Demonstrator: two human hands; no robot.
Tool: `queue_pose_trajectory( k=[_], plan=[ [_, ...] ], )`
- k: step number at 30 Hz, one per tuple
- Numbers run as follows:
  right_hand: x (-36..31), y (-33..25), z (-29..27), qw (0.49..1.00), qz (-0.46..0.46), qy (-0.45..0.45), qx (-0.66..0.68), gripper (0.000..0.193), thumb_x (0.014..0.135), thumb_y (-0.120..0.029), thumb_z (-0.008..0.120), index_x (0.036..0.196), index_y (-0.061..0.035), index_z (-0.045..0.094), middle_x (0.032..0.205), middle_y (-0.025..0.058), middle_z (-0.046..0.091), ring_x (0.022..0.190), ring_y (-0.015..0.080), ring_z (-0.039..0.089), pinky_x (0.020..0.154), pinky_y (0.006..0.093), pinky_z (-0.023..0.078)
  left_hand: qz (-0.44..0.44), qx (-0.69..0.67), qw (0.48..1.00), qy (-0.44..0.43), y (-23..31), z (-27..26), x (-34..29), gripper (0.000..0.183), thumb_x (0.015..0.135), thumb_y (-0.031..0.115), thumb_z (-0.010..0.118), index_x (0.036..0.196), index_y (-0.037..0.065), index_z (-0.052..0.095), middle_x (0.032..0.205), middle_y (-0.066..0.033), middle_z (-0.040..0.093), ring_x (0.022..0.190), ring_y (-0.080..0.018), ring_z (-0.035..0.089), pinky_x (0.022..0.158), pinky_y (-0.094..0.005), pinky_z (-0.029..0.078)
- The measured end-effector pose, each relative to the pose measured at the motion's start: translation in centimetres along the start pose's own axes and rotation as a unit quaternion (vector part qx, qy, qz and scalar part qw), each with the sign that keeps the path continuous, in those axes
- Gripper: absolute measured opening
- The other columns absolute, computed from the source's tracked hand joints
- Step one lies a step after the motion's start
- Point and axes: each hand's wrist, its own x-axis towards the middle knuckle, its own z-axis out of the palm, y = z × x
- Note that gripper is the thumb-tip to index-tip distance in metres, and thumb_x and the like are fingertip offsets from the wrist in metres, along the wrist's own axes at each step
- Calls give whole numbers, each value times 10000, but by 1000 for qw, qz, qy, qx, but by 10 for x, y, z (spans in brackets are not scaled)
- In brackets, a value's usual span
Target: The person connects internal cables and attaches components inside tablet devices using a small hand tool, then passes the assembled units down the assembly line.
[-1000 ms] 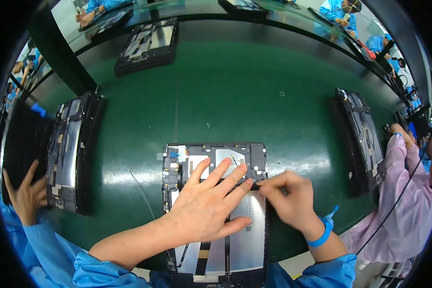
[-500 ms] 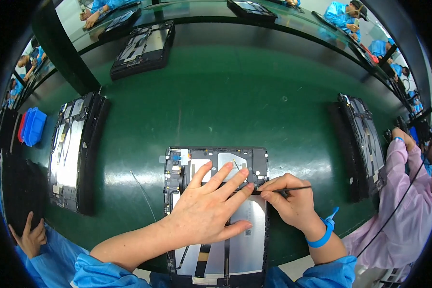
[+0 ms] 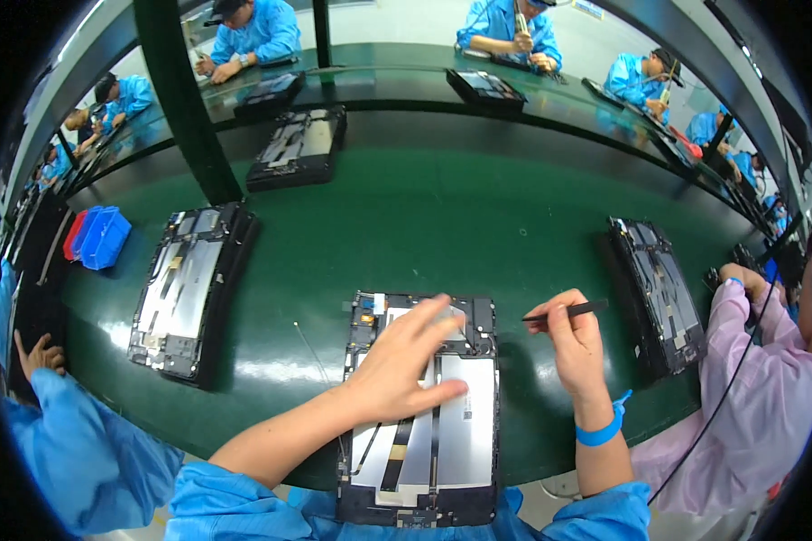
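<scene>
An opened tablet lies in front of me, its silver inner plate, black frame and dark ribbon cables exposed. Over its upper half, my left hand is open, fingers stretched and thumb apart; the fingertips are slightly blurred. Whether the palm touches the tablet I cannot tell. To the right of the tablet, my right hand is raised with its fingers closed around a slim black pointed tool. Its thin tip points left, its broader end right. A thin wire lies on the bench left of the tablet.
Stacks of opened tablets stand at left, right and back on the green bench. Blue bins sit far left. Co-workers' arms are close on both sides, a pink sleeve at right. A green post rises behind.
My right hand has moved off the tablet to the right, and the black tool's thin end now points left. My left hand has lifted or shifted slightly. The whole view has shifted.
</scene>
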Motion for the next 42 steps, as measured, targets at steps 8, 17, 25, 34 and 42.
queue_pose_trajectory(
  k=[8,17,25,34,42],
  plan=[
    [10,-20,27,914,-101,-230,-318,117,677,-40,505,773,-4,561,649,95,547,559,164,524,510,245,405,-203,26,956,210,26,-59,-119,211,620,65,608,804,-11,539,755,-119,539,685,-220,532,609,-267,417],
    [45,-43,152,691,-69,-655,-300,213,630,-147,583,814,-47,541,701,115,564,667,257,546,587,326,416,-244,14,951,188,63,-22,-153,253,655,184,608,840,31,525,753,-93,536,669,-230,531,573,-289,427],
    [59,-39,194,541,-21,-738,-403,219,558,-183,626,749,-102,555,669,74,567,658,227,547,560,321,408,-207,45,965,152,59,-14,-144,285,641,179,623,862,26,527,750,-90,536,651,-216,531,558,-277,425],
    [63,-33,194,520,-25,-750,-409,147,593,-181,607,649,-70,530,587,61,542,600,215,532,524,320,387,-192,38,972,129,49,-18,-145,295,661,206,602,893,45,518,743,-75,529,646,-208,520,562,-285,403],
    [60,-33,193,569,-33,-727,-383,189,596,-190,612,687,-55,516,583,81,531,591,233,521,512,325,379,-216,37,969,112,53,-18,-147,309,707,251,539,931,47,482,722,-82,508,652,-221,510,585,-301,402]
  ],
)
